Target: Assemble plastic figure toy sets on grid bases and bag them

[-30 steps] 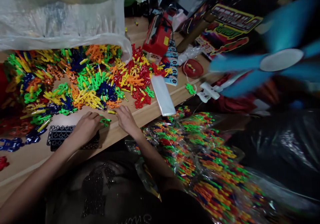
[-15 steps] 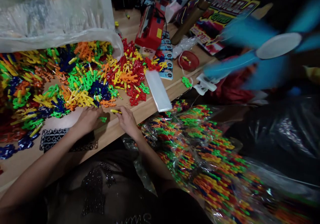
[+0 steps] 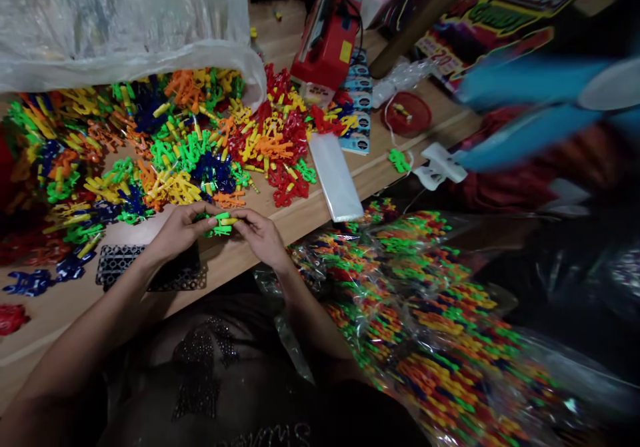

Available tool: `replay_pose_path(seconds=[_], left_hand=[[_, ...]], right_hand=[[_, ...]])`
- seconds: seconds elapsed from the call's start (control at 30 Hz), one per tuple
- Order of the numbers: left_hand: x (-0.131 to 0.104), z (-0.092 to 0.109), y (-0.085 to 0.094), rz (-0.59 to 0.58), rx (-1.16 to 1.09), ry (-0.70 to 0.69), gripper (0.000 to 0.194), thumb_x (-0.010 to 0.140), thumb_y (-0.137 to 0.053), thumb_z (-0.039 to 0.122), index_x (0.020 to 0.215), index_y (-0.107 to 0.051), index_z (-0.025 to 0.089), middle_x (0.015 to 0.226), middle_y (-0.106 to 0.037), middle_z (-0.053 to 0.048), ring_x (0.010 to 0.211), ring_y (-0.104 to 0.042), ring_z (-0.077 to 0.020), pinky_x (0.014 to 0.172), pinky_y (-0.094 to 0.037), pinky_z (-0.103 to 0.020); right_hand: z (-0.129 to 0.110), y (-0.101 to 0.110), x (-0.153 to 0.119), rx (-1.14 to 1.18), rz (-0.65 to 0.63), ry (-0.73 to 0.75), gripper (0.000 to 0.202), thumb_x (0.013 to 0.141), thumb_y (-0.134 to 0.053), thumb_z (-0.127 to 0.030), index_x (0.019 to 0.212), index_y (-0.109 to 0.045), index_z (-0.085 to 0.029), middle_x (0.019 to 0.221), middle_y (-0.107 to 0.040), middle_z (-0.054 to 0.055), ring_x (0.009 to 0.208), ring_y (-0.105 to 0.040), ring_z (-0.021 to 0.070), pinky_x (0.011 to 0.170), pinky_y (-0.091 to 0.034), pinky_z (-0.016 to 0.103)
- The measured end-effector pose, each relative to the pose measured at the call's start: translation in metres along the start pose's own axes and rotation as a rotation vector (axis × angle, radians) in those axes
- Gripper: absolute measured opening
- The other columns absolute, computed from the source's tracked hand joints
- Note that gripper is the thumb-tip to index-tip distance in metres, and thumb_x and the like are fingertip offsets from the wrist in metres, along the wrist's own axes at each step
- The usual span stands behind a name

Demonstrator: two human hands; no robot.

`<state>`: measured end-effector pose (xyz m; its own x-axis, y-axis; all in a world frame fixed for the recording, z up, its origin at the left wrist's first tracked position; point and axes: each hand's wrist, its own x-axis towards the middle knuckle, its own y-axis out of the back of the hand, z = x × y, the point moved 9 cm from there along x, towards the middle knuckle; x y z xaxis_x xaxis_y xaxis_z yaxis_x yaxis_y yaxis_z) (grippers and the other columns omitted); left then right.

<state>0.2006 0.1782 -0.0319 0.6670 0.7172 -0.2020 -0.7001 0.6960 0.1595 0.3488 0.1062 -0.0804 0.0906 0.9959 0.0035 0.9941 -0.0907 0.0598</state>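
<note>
Close in front of me, my left hand (image 3: 183, 230) pinches a small green plastic toy piece (image 3: 220, 224). A short yellow tube (image 3: 229, 221) is held by the fingertips of my right hand (image 3: 260, 234), its end against the green piece. Whether the tube sits inside the piece or only touches it, I cannot tell. Just beyond both hands lies a heap of green, blue, orange, yellow and red plastic toy pieces (image 3: 185, 150). Under my left forearm is a black perforated tray (image 3: 117, 260), partly hidden by the arm.
A white plastic sack (image 3: 150, 60) stands behind the heap. Farther right are a red sealer-like machine (image 3: 327, 37), a stack of clear bags (image 3: 336, 177) and a red dish (image 3: 407, 114). Bagged toys (image 3: 425, 300) lie below the table edge. A blue fan (image 3: 540, 107) spins at right.
My hands have come together, and the yellow tube now meets the green piece, which shows more fully. The whole view has shifted slightly, moving the table things rightward.
</note>
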Motion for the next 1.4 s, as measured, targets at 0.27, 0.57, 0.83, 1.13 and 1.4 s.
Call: replay_pose_path(seconds=[0.27, 0.57, 0.83, 1.13, 1.4], left_hand=[[-0.002, 0.001, 0.004, 0.012, -0.031, 0.013, 0.053, 0.078, -0.085, 0.065, 0.098, -0.082, 0.016, 0.09, -0.08, -0.007, 0.083, -0.07, -0.0201, 0.085, -0.058, -0.033], [-0.007, 0.014, 0.006, 0.165, 0.519, -0.12, 0.031, 0.096, -0.058, 0.033, 0.106, -0.082, 0.017, 0.109, -0.083, -0.012, 0.101, -0.075, -0.0272, 0.095, -0.058, -0.039], [-0.004, 0.051, 0.075, 0.374, 0.968, -0.117, 0.033, 0.098, -0.063, 0.035, 0.123, -0.078, 0.021, 0.131, -0.072, -0.015, 0.121, -0.066, -0.0383, 0.105, -0.053, -0.056], [0.066, 0.008, -0.047, -0.169, 1.202, -0.166, 0.031, 0.102, -0.052, 0.017, 0.117, -0.078, 0.007, 0.111, -0.073, -0.019, 0.106, -0.07, -0.0296, 0.098, -0.053, -0.041], [0.081, 0.002, -0.048, -0.053, 1.323, -0.174, 0.034, 0.101, -0.06, 0.025, 0.125, -0.075, 0.007, 0.116, -0.067, -0.021, 0.117, -0.061, -0.0378, 0.096, -0.049, -0.045]], right_hand=[[-0.018, 0.0, -0.002, -0.004, 0.042, 0.104, 0.031, 0.1, -0.068, -0.055, 0.11, -0.079, -0.028, 0.123, -0.079, 0.005, 0.122, -0.072, 0.0231, 0.113, -0.055, 0.043], [-0.022, -0.003, -0.005, -0.178, 0.151, 0.07, 0.01, 0.097, -0.071, -0.034, 0.1, -0.074, -0.025, 0.107, -0.08, 0.003, 0.103, -0.075, 0.0208, 0.099, -0.06, 0.036], [-0.023, 0.032, 0.043, -0.571, 0.052, 0.256, 0.021, 0.107, -0.059, -0.032, 0.114, -0.078, -0.026, 0.117, -0.074, 0.007, 0.115, -0.066, 0.0249, 0.105, -0.055, 0.043], [0.009, 0.041, 0.076, -0.933, 0.037, 0.285, 0.044, 0.109, -0.036, -0.02, 0.12, -0.078, -0.026, 0.112, -0.061, 0.012, 0.113, -0.051, 0.0305, 0.102, -0.051, 0.05], [0.007, 0.034, 0.082, -0.999, 0.064, 0.287, 0.05, 0.108, -0.036, -0.015, 0.138, -0.071, -0.031, 0.112, -0.056, 0.012, 0.112, -0.052, 0.03, 0.1, -0.054, 0.051]])
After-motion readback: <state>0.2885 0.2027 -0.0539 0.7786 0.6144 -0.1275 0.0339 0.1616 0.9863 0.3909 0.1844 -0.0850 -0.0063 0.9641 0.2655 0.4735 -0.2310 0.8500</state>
